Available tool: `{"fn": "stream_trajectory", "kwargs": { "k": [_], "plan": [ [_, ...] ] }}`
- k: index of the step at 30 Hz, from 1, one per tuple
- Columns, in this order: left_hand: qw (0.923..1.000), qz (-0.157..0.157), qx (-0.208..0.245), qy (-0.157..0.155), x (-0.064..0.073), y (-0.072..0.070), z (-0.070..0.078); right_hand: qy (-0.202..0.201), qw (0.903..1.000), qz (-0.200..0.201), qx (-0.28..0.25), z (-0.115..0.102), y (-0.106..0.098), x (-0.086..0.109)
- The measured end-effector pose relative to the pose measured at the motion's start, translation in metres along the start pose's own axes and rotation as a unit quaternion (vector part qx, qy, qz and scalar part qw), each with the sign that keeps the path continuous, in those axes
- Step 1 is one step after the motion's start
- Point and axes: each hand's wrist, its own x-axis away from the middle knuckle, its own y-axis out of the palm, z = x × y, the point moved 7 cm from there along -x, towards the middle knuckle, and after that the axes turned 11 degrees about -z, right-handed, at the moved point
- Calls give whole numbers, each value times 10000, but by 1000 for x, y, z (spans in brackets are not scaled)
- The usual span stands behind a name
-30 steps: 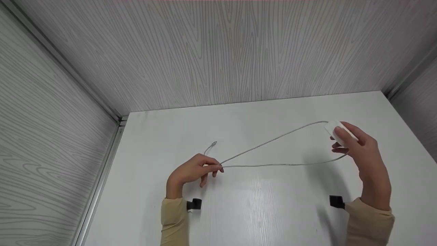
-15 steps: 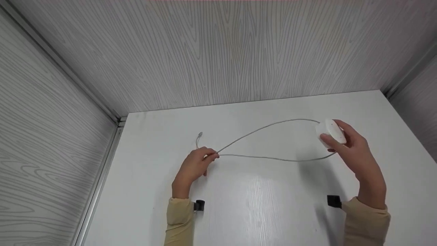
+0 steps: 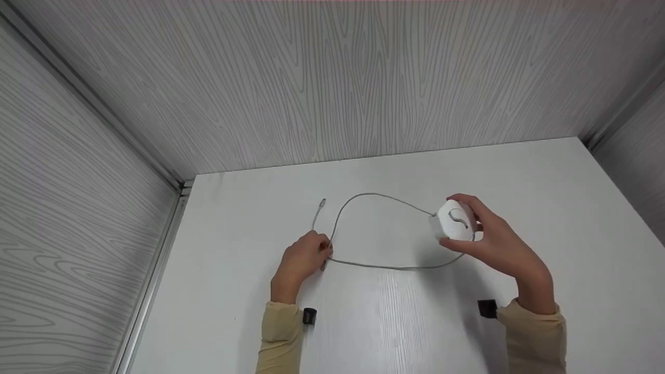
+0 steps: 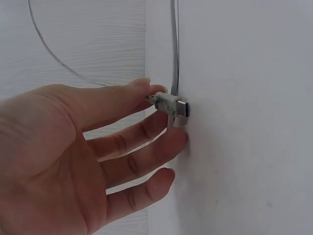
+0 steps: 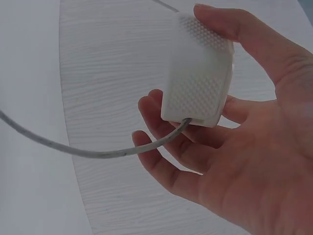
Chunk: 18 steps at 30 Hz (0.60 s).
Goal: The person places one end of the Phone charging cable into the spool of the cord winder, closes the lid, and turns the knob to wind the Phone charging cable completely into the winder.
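My left hand (image 3: 304, 257) pinches a thin grey cable (image 3: 400, 268) near its end. In the left wrist view a USB-C plug (image 4: 171, 105) sits between thumb and fingertips, its metal tip bare, with another strand behind it. A second cable end with a plug (image 3: 322, 203) sticks out past the left hand in the head view. My right hand (image 3: 499, 244) holds a white block (image 3: 455, 220) above the table by its edges, between thumb and fingers. Textured patches mark the block's sides, and a grey curved mark shows on its face. Cable strands leave it at two ends.
The white table (image 3: 249, 208) is bordered by a wood-grain panel (image 3: 332, 78) behind and another panel (image 3: 67, 234) on the left. Between the hands the cable makes a loose loop. Black camera mounts (image 3: 487, 308) sit at both sleeves.
The right hand has moved left with the white block and turned its marked face into view. The cable has gone from taut to a slack, rounded loop. The left hand shifted slightly.
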Motion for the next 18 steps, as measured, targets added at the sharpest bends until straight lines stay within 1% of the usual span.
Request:
{"fn": "stream_trajectory", "kwargs": {
  "k": [2,4,5,6,8,10,11,13,16,18],
  "plan": [
    [9999,108,-61,-78,2,-3,2,-40,9999,-73,74,-4,7,-3],
    [9997,230,-107,-76,6,-7,7,-94,9998,-137,114,-8,14,-6],
    [9995,311,-114,-21,9,-10,11,-143,9996,-169,148,-10,17,-8],
    [9991,392,-112,63,12,-12,15,-173,9995,-207,157,-12,20,-9],
    [9978,558,-93,332,18,-17,28,-243,9992,-264,177,-15,25,-11],
    [9948,717,-57,727,25,-19,44,-320,9988,-306,200,-18,29,-12],
    [9919,807,-66,981,28,-19,54,-358,9986,-324,202,-19,30,-13],
    [9836,983,-95,1511,33,-18,75,-433,9983,-348,177,-23,34,-13],
    [9657,1253,-305,2255,40,-12,103,-575,9973,-400,199,-29,42,-15],
    [9535,1441,-486,2601,43,-7,116,-687,9964,-451,225,-34,48,-16]
  ]
}}
